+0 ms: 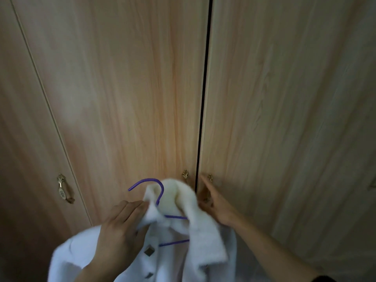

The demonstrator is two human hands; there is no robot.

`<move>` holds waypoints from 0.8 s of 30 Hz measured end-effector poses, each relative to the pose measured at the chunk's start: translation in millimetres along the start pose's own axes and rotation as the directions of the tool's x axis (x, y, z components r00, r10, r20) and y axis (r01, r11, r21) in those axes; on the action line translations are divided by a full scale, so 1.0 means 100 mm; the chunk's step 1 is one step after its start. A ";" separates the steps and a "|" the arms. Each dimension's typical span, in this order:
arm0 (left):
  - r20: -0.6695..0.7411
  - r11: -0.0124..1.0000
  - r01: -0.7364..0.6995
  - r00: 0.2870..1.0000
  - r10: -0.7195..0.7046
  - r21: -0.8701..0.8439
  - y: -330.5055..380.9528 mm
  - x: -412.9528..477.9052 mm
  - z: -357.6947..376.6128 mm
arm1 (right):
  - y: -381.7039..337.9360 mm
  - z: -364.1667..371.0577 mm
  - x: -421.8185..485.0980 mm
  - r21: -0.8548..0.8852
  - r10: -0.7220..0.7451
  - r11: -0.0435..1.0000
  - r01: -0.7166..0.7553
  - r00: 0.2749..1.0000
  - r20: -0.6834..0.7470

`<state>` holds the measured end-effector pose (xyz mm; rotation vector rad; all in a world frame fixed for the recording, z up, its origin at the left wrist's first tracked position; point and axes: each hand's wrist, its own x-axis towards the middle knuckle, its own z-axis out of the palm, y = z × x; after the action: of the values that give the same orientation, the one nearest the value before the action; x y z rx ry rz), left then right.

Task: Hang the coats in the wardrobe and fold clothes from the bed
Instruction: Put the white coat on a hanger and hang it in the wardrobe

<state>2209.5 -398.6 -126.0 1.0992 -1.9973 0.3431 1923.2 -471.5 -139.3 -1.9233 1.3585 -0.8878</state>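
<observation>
White, fluffy coat [203,237] with dark buttons hangs on a purple hanger [161,190], held low in front of closed wardrobe doors [122,98] of pale wood grain. The person's left hand [122,226] grips the coat at the collar, beside the hanger's hook. The right hand [215,204] reaches to a small brass handle [210,178] on the right-hand door. Whether its fingers have closed on the handle cannot be told. The doors stand in the way: the right one likely needs pulling open with the coat held clear of its swing. A matching handle [185,175] sits across the narrow dark gap [203,98], another far left.
</observation>
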 end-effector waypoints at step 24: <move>0.087 0.984 -0.073 0.992 0.088 -0.163 0.94 -0.68 -0.46 | -0.15 -0.01 -1.72 -0.352 0.035 0.930 -0.101 0.981 -0.189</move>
<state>2178.0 -278.1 -135.5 0.9514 -2.1175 0.1725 1887.6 -303.0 -156.3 -2.0874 1.7898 -0.8380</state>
